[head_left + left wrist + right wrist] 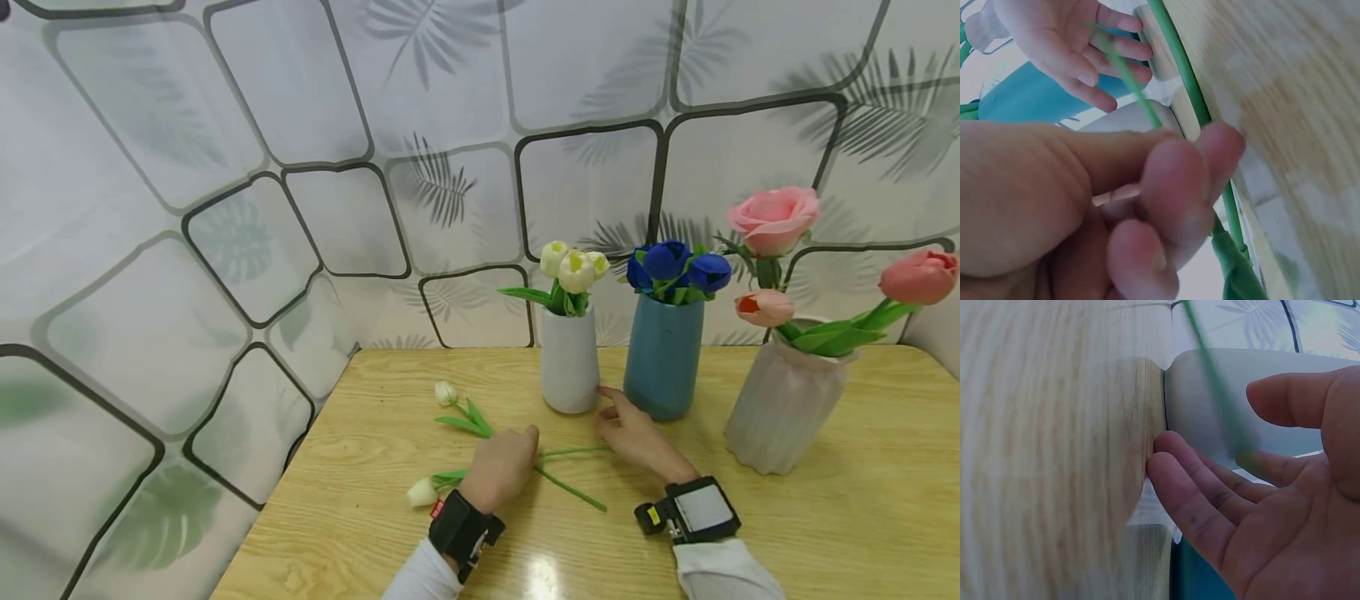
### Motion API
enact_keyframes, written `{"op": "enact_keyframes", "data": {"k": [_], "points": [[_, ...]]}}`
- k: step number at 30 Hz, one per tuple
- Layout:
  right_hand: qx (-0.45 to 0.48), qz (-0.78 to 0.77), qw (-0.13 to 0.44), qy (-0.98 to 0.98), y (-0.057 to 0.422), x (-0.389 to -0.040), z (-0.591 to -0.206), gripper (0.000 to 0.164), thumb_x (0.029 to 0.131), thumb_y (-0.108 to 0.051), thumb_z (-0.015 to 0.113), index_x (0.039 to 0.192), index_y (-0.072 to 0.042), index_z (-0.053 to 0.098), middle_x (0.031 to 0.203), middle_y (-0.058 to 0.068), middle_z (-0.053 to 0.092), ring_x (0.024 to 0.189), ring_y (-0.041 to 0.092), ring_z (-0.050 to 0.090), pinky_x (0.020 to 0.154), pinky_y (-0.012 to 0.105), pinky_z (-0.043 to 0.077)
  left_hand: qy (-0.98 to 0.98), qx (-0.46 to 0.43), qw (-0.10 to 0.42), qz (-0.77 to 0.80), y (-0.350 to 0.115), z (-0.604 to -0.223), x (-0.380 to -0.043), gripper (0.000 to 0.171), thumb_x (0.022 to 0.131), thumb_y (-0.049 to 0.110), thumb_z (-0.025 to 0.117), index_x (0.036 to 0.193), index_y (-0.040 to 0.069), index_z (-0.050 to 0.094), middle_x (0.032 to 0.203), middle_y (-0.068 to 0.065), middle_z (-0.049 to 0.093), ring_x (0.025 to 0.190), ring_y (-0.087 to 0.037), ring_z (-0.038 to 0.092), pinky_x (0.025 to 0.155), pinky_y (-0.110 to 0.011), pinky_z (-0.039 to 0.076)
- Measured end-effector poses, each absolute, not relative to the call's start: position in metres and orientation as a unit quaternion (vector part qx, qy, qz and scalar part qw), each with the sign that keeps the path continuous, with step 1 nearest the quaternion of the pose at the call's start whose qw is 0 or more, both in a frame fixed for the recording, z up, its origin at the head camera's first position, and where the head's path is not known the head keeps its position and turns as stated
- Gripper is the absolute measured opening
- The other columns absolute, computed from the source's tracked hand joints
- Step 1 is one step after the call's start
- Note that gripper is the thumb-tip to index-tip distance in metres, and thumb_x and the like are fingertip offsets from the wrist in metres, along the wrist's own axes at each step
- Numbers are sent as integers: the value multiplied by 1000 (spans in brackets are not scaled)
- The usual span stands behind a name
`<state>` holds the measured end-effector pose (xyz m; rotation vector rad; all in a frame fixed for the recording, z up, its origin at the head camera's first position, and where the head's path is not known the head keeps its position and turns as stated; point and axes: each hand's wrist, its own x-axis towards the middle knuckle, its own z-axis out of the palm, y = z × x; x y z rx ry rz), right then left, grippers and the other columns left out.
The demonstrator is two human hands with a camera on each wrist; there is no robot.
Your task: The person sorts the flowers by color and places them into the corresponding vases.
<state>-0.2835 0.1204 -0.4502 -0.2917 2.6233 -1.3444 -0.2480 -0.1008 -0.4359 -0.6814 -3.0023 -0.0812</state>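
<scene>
My left hand (501,468) pinches the green stem of a white tulip (422,493) between thumb and fingertips, low over the table. The held stem (1135,87) points toward my right hand (637,433), and its blurred tip overlaps that palm in the right wrist view. My right hand has its fingers spread and loosely bent, fingertips at the base of the white vase (570,367), holding nothing. A second white tulip (446,393) lies on the table, its stem (577,493) passing under my left hand.
Cream tulips (576,271) stand in the white vase. Right of it is a blue vase (663,358) with blue flowers (667,261). A ribbed pale vase (783,404) holding a pink rose (776,220) and tulips stands farther right. A patterned curtain (465,200) borders the wooden table (360,508).
</scene>
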Motion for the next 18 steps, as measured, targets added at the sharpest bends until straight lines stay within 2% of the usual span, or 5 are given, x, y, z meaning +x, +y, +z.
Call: {"op": "enact_keyframes", "data": {"k": [8, 13, 18], "points": [[-100, -455, 90, 880, 121, -284, -452, 59, 103, -19, 50, 151, 5, 26, 126, 30, 58, 112, 39, 61, 86, 48, 51, -970, -217, 44, -98, -102, -436, -245, 14, 100, 10, 59, 88, 10, 50, 62, -4, 52, 49, -14, 52, 41, -24, 35], [-98, -454, 88, 881, 121, -284, -451, 59, 103, -19, 50, 151, 6, 27, 126, 31, 58, 112, 39, 61, 85, 48, 51, -966, -232, 19, -113, -106, -435, -246, 14, 100, 8, 59, 87, 11, 52, 66, -2, 54, 53, -9, 50, 47, -22, 37], [-97, -455, 88, 881, 121, -284, -450, 58, 103, -19, 50, 151, 6, 28, 126, 31, 58, 112, 39, 60, 86, 48, 51, -955, -283, -5, -93, -107, -437, -248, 13, 103, 12, 52, 92, 16, 51, 71, 4, 46, 61, -6, 42, 53, -19, 34]]}}
